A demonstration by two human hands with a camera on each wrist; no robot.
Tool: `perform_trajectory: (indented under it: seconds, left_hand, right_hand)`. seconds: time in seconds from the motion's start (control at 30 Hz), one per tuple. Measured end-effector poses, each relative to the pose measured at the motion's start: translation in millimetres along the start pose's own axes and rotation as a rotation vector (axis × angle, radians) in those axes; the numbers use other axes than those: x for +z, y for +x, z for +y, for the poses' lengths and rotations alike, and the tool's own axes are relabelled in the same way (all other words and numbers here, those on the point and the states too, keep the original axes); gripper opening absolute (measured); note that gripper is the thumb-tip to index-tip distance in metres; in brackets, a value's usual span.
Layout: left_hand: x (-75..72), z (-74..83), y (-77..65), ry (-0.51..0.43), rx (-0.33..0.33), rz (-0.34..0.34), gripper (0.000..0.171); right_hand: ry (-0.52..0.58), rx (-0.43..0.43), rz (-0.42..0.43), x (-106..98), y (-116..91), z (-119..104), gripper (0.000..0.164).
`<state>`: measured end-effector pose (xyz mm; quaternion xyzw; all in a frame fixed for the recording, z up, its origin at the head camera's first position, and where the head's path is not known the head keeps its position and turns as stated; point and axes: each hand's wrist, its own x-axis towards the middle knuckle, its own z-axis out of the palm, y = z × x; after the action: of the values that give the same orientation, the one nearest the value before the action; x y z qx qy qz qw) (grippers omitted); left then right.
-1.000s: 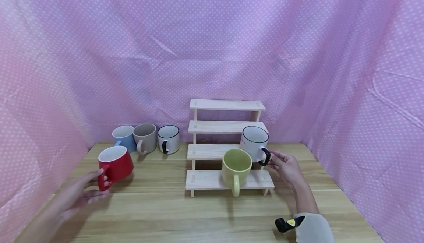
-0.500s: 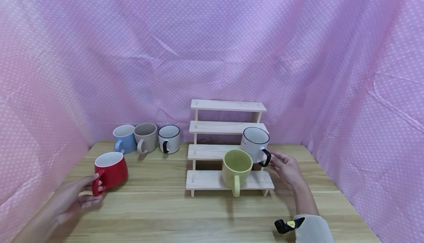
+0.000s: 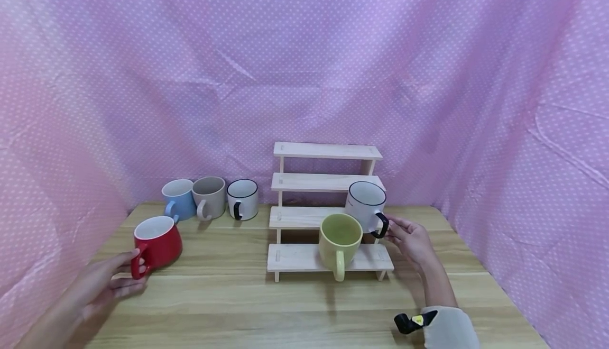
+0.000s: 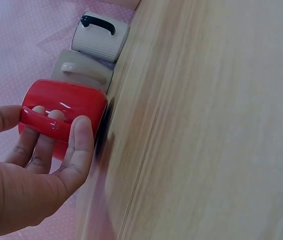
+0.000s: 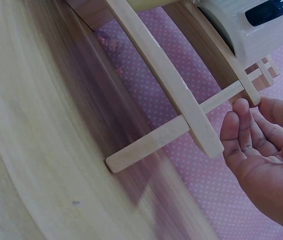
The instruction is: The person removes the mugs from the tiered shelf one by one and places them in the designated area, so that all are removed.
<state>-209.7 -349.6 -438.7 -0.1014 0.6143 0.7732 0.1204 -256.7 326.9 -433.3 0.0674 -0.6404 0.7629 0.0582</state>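
At the left of the head view my left hand [image 3: 102, 283] grips the handle of a red mug [image 3: 162, 246] with a white inside. In the left wrist view, fingers [image 4: 41, 150] pass through that mug's handle. Whether its base touches the table cannot be told. At the other side my right hand [image 3: 411, 240] pinches the end of a shelf board [image 5: 231, 70] on a pale wooden tiered stand [image 3: 295, 256]. A white mug [image 3: 363, 214] with black rim and handle stands on the second tier, just above that hand. The lowest tier bears a yellow-green mug [image 3: 335, 254], handle toward me.
A blue mug [image 3: 180, 203], a grey-beige mug [image 3: 211, 203] and a smaller white mug [image 3: 243, 203] with a black handle line the table's back left. Pink dotted cloth [image 3: 304, 74] hangs around the wooden table [image 3: 228, 306].
My left hand has carried the red mug left, lower and away from the blue mug; in the last half second it shifts only slightly. The right hand stays at the stand.
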Motion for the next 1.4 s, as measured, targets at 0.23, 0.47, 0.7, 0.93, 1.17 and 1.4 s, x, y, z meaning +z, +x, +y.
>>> perform_trajectory:
  seconds: [0.23,0.47,0.7,0.93,1.17,1.4]
  left_hand:
    - [-3.0,-1.2,7.1,-0.006,0.029,-0.003,0.03]
    - [-5.2,-3.5,13.2,-0.044,0.016,-0.023,0.029]
    - [-3.3,-0.7,17.9,-0.044,-0.015,-0.003,0.028]
    - [-2.2,2.3,20.6,-0.039,0.0,-0.02,0.028]
    - [-3.2,2.0,23.1,-0.021,0.004,-0.031,0.025]
    - [-4.9,2.6,23.5,-0.026,0.008,-0.041,0.028]
  right_hand:
    - [-0.005,-0.004,-0.008,1.0,-1.6,-0.7,0.024]
    - [-0.018,0.009,0.004,1.2,-1.5,-1.0,0.022]
    - [-0.006,0.001,-0.01,-0.8,-1.2,-0.4,0.024]
    - [0.008,0.013,-0.01,-2.0,-0.9,-0.9,0.024]
    - [-0.008,0.022,-0.007,-0.4,-1.5,-2.7,0.02]
    - [-0.009,0.02,-0.002,0.8,-1.0,-2.8,0.02]
